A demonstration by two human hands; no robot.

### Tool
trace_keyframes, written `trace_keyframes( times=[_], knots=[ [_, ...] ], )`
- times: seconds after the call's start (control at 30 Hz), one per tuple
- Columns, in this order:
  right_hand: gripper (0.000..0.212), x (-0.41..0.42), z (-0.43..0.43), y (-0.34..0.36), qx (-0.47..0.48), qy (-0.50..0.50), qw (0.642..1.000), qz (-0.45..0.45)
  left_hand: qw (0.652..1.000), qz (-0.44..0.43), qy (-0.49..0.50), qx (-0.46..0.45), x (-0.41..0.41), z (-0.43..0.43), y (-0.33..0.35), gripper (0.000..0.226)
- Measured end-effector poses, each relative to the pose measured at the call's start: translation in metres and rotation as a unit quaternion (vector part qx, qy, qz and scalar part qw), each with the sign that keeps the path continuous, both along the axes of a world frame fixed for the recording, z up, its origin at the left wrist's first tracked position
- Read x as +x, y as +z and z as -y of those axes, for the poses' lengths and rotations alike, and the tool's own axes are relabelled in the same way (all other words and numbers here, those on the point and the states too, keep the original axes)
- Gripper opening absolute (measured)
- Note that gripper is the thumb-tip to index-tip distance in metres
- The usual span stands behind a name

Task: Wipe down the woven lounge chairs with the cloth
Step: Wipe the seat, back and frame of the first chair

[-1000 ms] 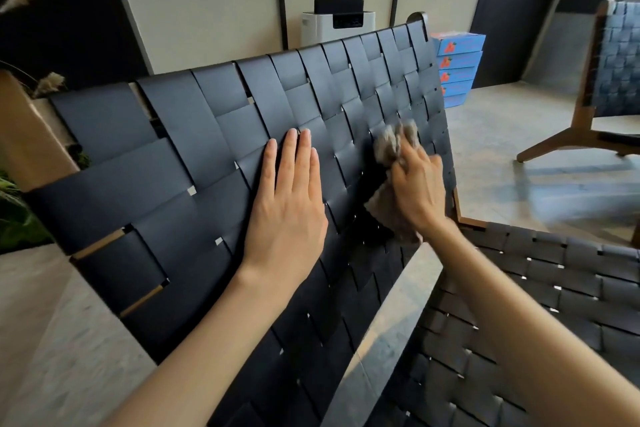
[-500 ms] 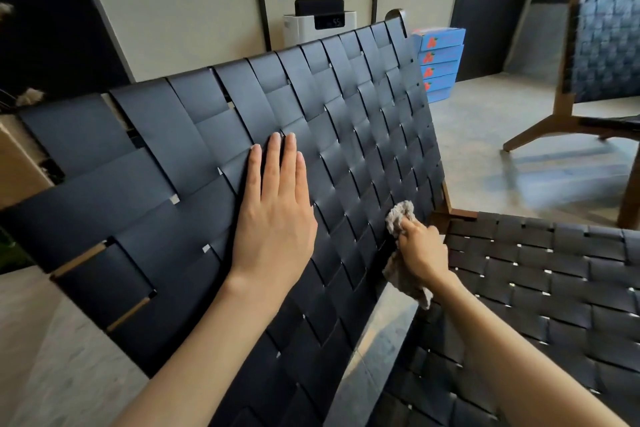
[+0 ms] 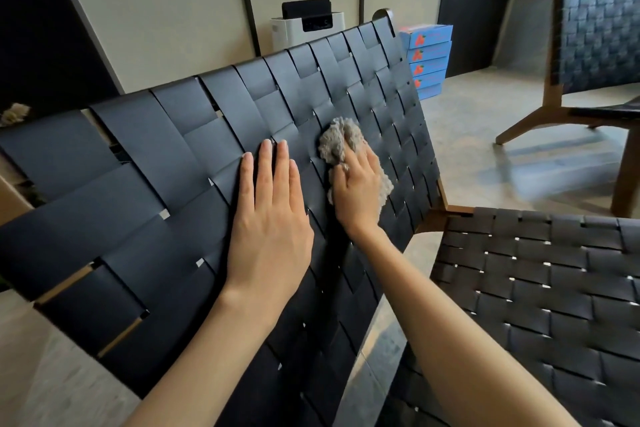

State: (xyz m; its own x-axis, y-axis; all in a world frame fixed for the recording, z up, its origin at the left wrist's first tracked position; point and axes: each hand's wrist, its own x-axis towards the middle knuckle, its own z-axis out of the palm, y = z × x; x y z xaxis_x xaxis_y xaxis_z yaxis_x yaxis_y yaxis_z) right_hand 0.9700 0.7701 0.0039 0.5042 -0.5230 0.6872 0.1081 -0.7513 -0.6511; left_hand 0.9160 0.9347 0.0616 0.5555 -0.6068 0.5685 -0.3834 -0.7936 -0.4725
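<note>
Right hand has climbed the backrest, fingers clutching cloth beside flat left hand, boxes behind.

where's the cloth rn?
Head view, centre: the cloth is pressed against the woven backrest, gripped by the right hand, just right of the left hand, which lies flat on the backrest.

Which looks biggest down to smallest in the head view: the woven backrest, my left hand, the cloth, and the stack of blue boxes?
1. woven backrest
2. left hand
3. cloth and stack of blue boxes look alike; the right hand hides part of the cloth and the boxes stand farther away, so unranked.
</note>
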Motion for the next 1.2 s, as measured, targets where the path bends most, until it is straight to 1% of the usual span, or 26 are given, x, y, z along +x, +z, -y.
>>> trace_keyframes(
  times=[0.07, 0.17, 0.23, 0.27, 0.3, 0.33, 0.43, 0.5, 0.53, 0.6, 0.63, 0.7, 0.73, 0.8, 0.9, 0.97, 1.0, 1.03, 1.07, 1.13, 1.2],
  knots=[
    [0.05, -0.017, 0.011, -0.038, 0.004, -0.019, 0.999, -0.037, 1.0, -0.004, 0.005, 0.009, 0.0, 0.0, 0.0, 0.067],
    [0.044, -0.058, 0.024, -0.109, 0.014, -0.036, 0.99, -0.139, 1.0, -0.018, 0.011, 0.013, -0.003, 0.002, -0.001, 0.065],
    [0.035, -0.086, 0.031, -0.133, 0.064, -0.019, 0.977, -0.202, 0.999, -0.03, 0.014, 0.022, -0.004, 0.002, 0.0, 0.063],
    [0.032, -0.094, 0.033, -0.134, 0.099, -0.011, 0.97, -0.222, 0.999, -0.034, 0.014, 0.024, -0.005, 0.002, 0.0, 0.063],
    [0.03, -0.097, 0.035, -0.127, 0.128, -0.009, 0.967, -0.221, 0.999, -0.035, 0.012, 0.025, -0.006, 0.001, 0.0, 0.064],
    [0.033, -0.097, 0.034, -0.111, 0.135, -0.01, 0.971, -0.198, 0.999, -0.035, 0.007, 0.025, -0.006, 0.0, 0.0, 0.064],
    [0.051, -0.08, 0.015, -0.025, 0.123, 0.01, 0.99, -0.074, 0.997, -0.059, -0.031, 0.023, -0.014, -0.007, -0.003, 0.065],
    [0.052, -0.057, 0.0, 0.033, 0.091, 0.056, 0.994, -0.004, 0.995, -0.089, -0.049, 0.017, -0.02, -0.014, -0.001, 0.065],
    [0.052, -0.04, -0.008, 0.053, 0.084, 0.079, 0.993, 0.006, 0.993, -0.1, -0.054, 0.014, -0.023, -0.018, 0.0, 0.064],
    [0.058, -0.013, -0.021, 0.066, 0.091, 0.101, 0.991, -0.013, 0.992, -0.108, -0.052, 0.03, -0.026, -0.025, 0.0, 0.061],
    [0.06, -0.006, -0.026, 0.06, 0.086, 0.092, 0.992, -0.018, 0.992, -0.103, -0.051, 0.047, -0.026, -0.029, -0.001, 0.061],
    [0.055, -0.006, -0.028, 0.029, 0.062, 0.05, 0.997, -0.009, 0.992, -0.099, -0.045, 0.069, -0.026, -0.036, -0.002, 0.058],
    [0.053, -0.013, -0.025, 0.009, 0.05, 0.028, 0.998, -0.007, 0.991, -0.099, -0.042, 0.077, -0.026, -0.039, -0.002, 0.057],
    [0.052, -0.034, -0.018, -0.042, 0.052, 0.001, 0.998, -0.031, 0.99, -0.095, -0.042, 0.099, -0.028, -0.041, -0.004, 0.057],
    [0.052, -0.082, -0.017, -0.124, 0.105, -0.017, 0.99, -0.096, 0.986, -0.087, -0.051, 0.132, -0.033, -0.04, -0.008, 0.058],
    [0.05, -0.115, -0.02, -0.16, 0.158, -0.039, 0.972, -0.167, 0.985, -0.092, -0.056, 0.136, -0.037, -0.039, -0.012, 0.057],
    [0.049, -0.127, -0.02, -0.166, 0.178, -0.053, 0.962, -0.2, 0.984, -0.095, -0.059, 0.14, -0.039, -0.04, -0.014, 0.057],
    [0.047, -0.132, -0.021, -0.162, 0.199, -0.063, 0.954, -0.213, 0.983, -0.098, -0.062, 0.145, -0.04, -0.041, -0.016, 0.057],
    [0.045, -0.132, -0.022, -0.151, 0.214, -0.069, 0.954, -0.198, 0.981, -0.1, -0.066, 0.15, -0.041, -0.043, -0.017, 0.057],
    [0.044, -0.118, -0.025, -0.11, 0.21, -0.058, 0.968, -0.124, 0.98, -0.101, -0.073, 0.154, -0.041, -0.046, -0.018, 0.056],
    [0.047, -0.096, -0.032, -0.058, 0.152, -0.014, 0.986, -0.065, 0.98, -0.099, -0.077, 0.157, -0.042, -0.046, -0.017, 0.056]
  ],
)
